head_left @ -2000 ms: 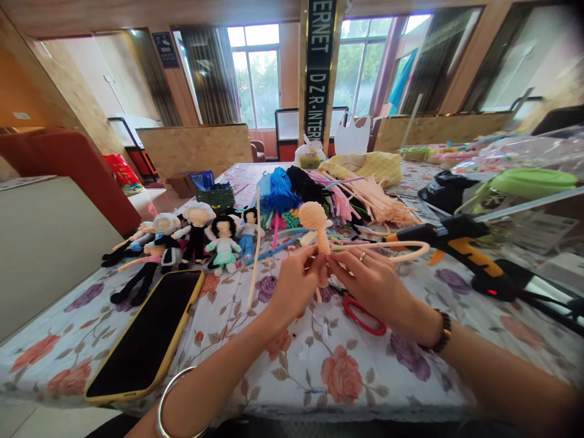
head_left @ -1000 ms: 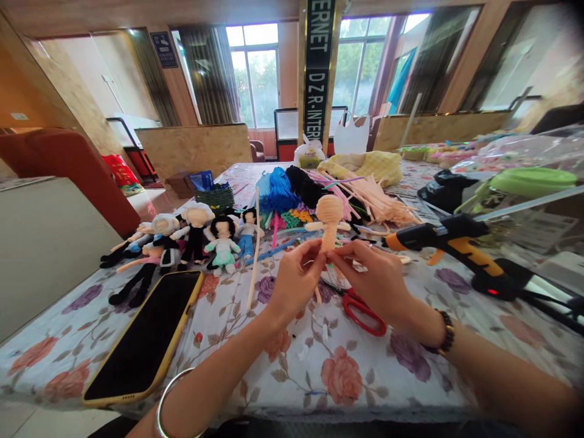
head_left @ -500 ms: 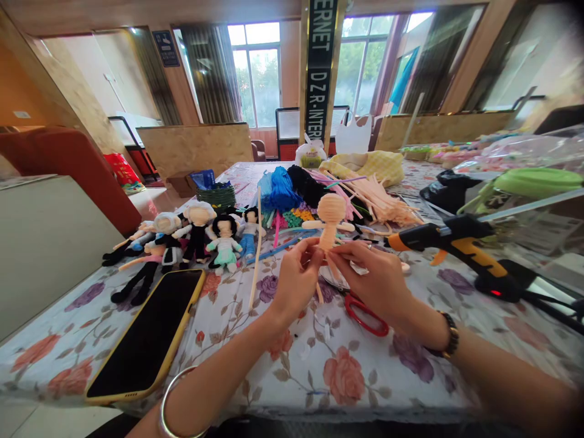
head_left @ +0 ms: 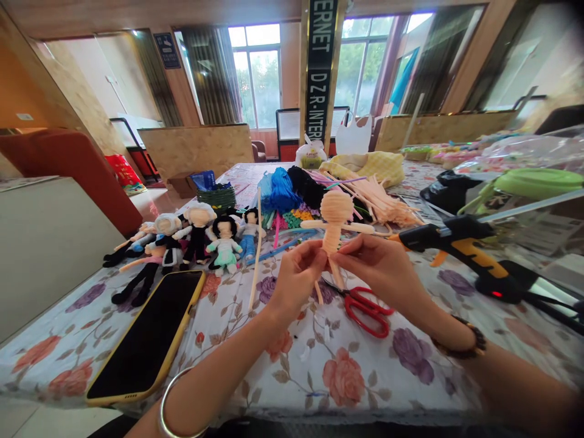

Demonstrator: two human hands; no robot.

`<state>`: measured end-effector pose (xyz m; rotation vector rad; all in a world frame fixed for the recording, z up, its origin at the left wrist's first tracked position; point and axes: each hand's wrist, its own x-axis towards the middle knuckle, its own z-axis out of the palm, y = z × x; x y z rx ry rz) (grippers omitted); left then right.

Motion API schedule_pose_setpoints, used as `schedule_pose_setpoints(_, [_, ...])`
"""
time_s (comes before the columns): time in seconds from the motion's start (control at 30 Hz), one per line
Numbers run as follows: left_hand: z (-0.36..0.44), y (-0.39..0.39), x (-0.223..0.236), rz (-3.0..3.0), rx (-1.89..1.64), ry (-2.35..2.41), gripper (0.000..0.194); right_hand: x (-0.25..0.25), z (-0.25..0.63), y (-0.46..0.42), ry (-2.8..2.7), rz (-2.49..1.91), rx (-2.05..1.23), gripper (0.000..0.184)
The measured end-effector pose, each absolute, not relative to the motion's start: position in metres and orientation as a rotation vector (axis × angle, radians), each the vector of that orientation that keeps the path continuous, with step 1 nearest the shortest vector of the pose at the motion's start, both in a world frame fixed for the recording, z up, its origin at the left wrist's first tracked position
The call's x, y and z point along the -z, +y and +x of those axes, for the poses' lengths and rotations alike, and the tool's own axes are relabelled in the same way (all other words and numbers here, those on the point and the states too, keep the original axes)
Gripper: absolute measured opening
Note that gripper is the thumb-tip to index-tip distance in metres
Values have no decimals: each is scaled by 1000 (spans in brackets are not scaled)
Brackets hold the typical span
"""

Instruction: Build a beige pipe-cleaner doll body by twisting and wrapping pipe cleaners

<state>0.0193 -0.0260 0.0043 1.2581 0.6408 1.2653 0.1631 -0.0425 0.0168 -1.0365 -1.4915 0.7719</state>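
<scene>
A peach pipe-cleaner doll (head_left: pixel 336 210) with a coiled round head, wound body and two arms stands upright between my hands. My left hand (head_left: pixel 298 274) pinches the lower body from the left, thumb against fingers. My right hand (head_left: pixel 381 261) is closed on the same part from the right, at the top of the legs. Two peach legs hang below my fingers, partly hidden. Beneath my right hand lie red-handled scissors (head_left: pixel 368 311), their blades pointing up and left.
Finished dolls (head_left: pixel 224 243) sit at the left behind a yellow-cased phone (head_left: pixel 148 334). Bundles of pipe cleaners (head_left: pixel 280 188) lie at the back. A glue gun (head_left: pixel 469 243) with a red light stands at the right. One loose peach stem (head_left: pixel 256 261) rests left of my hands.
The doll has shifted slightly right and turned a little, its arm now reaching further right. My right hand and wrist have moved right and slightly down, uncovering more of the scissors.
</scene>
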Motion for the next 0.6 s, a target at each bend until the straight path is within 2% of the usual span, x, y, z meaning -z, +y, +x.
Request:
schedule_pose_setpoints(0.2, [19, -25, -1, 1207, -1212, 634, 31, -20, 173, -33, -1422, -977, -1227, 25])
schedule_pose_setpoints(0.6, [20, -24, -7, 895, -1137, 564, 33, -20, 173, -36, -1405, -961, -1145, 22])
